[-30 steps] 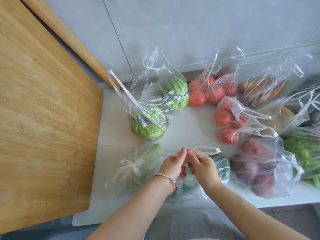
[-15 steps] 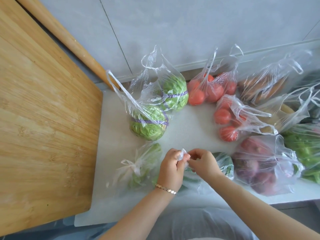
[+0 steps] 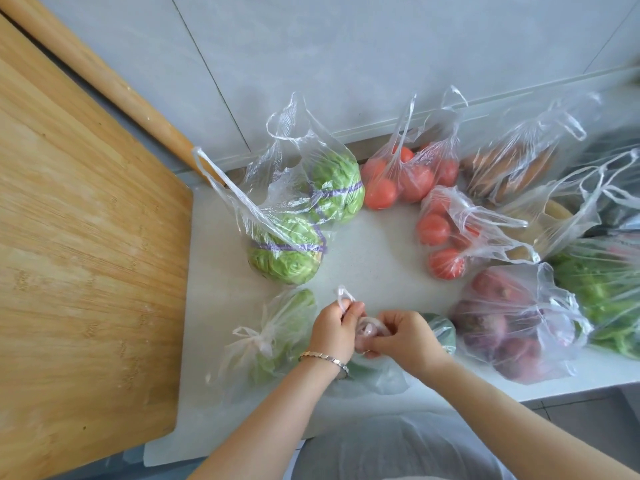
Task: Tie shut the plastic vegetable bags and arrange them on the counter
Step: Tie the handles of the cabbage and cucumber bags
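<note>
Since a second ago the handles (image 3: 372, 326), then stretched flat between the hands, have been drawn tightly together. The left hand (image 3: 334, 329) pinches one loop end (image 3: 342, 296) that pokes up above it, and the right hand (image 3: 405, 336) grips the other end close beside it. Should either end slip the pinch, the half-made tie would likely spring loose, and a hard tug could tear the thin film. The bag of greens (image 3: 438, 332) lies on the counter (image 3: 374, 258) directly beneath the grip, clear and crinkled, its neck gathered upward.
</note>
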Tool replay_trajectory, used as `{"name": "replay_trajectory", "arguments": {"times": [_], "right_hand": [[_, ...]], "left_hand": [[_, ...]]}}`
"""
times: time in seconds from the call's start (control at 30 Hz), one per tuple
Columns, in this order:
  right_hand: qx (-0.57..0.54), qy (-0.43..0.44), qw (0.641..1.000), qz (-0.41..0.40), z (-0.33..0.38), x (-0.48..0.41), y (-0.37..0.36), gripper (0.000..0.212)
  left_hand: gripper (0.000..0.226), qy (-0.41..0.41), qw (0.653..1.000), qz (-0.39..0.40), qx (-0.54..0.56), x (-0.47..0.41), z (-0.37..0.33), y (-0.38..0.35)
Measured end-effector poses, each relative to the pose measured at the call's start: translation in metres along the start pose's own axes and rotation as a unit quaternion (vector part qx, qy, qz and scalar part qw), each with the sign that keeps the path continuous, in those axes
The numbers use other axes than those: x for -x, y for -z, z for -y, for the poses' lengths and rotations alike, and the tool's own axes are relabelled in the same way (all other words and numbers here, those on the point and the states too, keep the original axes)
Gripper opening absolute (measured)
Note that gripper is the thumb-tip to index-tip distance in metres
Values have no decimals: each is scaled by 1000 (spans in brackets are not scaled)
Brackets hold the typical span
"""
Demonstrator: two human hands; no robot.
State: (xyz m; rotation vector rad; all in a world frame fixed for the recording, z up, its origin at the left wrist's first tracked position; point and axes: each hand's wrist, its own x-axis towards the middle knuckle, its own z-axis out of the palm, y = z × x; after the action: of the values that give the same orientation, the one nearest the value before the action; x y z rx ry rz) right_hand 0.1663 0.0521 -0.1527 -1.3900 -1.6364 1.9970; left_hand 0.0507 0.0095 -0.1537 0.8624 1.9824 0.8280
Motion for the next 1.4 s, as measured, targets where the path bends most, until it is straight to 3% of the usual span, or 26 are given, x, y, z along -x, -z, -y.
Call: {"name": "replay_trajectory", "arguments": {"times": [0.07,0.13,0.23,0.4,0.5,0.57,0.63,0.73,0.8,0.87,0.93,1.03,1.07,1.13,1.2,1.27,1.3,1.4], "right_hand": [[29,48,997,-60,-2,1,-6,24],[52,122,989,-68,-2,2,-9,25],[210,288,933,-42,-10,-2,-1,16],[303,276,912,2,-13,-6,6,28],[308,282,908,-4,-16,-9,5,21],[233,250,940,4,-10,-6,2,12],[105,177,978,16,-2,0,0,21],[-92,110,990,12,12,6,0,42],[-248,72,966,29,15,4,3,61],[-400,25,916,21,16,3,7,64],[-487,-29,873,-23,9,0,14,48],[-520,-56,845,-107,-4,3,40,25],[-514,-67,846,-122,-10,5,49,24],[-489,-106,856,-128,-16,7,61,27],[-459,-126,871,-123,-17,4,64,28],[-422,-105,893,-112,-8,0,60,31],[-399,-81,908,-98,1,-1,57,32],[-329,2,944,-34,30,-4,42,37]], "left_hand": [[39,29,999,-15,8,-1,0,1],[37,51,998,-18,16,-2,-1,3],[37,87,995,-12,57,-5,-2,9],[34,153,979,-3,137,-6,-2,12],[36,179,968,26,174,-3,-2,11],[37,182,966,38,182,-1,-2,11],[35,186,962,37,196,0,-2,10],[32,210,953,-6,218,-2,-2,11],[34,250,919,-22,304,-4,-2,11],[38,287,842,-24,456,-7,-2,11],[41,300,778,-45,550,-11,1,11],[39,306,722,-115,610,-20,17,21],[39,305,723,-122,608,-22,24,24],[40,294,768,-108,558,-22,34,27],[39,254,844,-82,465,-21,36,24],[32,163,936,-36,309,-15,27,21],[27,108,967,-2,231,-11,22,20],[32,1,982,137,134,0,11,13]]}}
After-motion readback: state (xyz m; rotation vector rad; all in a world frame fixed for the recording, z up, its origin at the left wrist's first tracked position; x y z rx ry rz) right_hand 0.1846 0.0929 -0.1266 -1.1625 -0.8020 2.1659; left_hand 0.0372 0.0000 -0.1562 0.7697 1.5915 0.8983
